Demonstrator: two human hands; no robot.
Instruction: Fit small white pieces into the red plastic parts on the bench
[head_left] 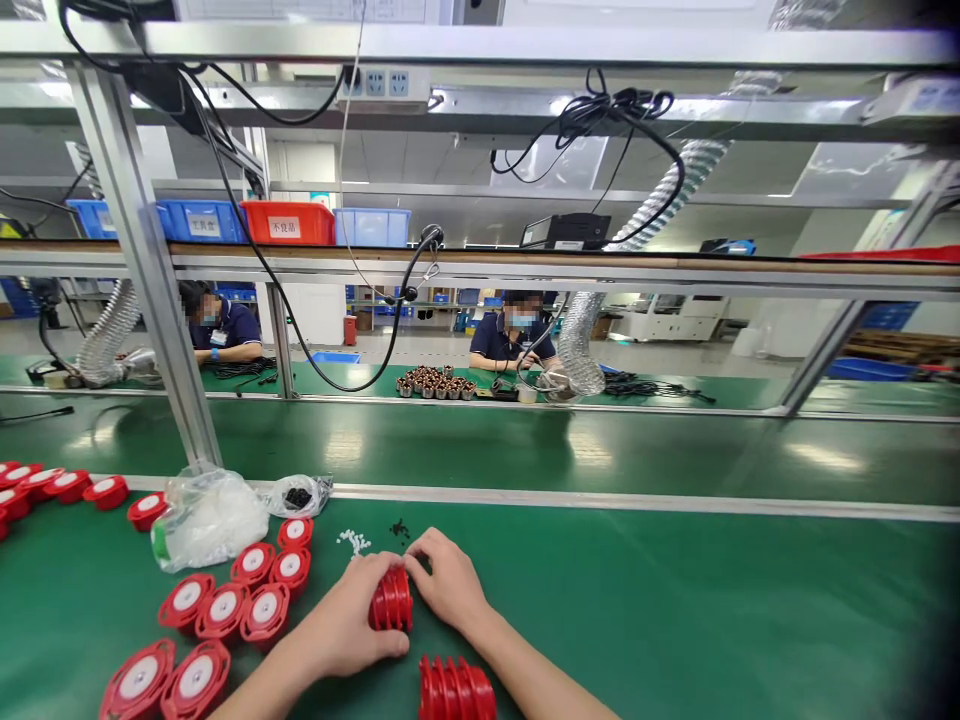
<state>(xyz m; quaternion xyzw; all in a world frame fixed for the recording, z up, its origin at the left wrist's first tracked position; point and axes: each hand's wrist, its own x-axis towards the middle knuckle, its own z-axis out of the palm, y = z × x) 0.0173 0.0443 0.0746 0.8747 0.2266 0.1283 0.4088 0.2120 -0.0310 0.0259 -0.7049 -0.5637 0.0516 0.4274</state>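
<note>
My left hand [346, 618] is closed around a red ridged plastic part [393, 602], which lies on its side just above the green work surface. Close against its far right end is my right hand [448, 582], fingers curled and pinched together; whatever they grip is hidden. A similar row of red ridged parts [457, 690] lies nearer to me, between my forearms. Beyond my hands are a small scatter of white pieces [354, 543] and a few black pieces [400, 529]. Several red parts with white round centres [223, 606] stand to the left of my left hand.
A clear plastic bag [210, 520] and a smaller bag of black pieces [298, 495] lie at the back left. More red parts [67, 486] stand far left. A metal post [142, 260] rises behind them. Two masked people [514, 335] sit across the line.
</note>
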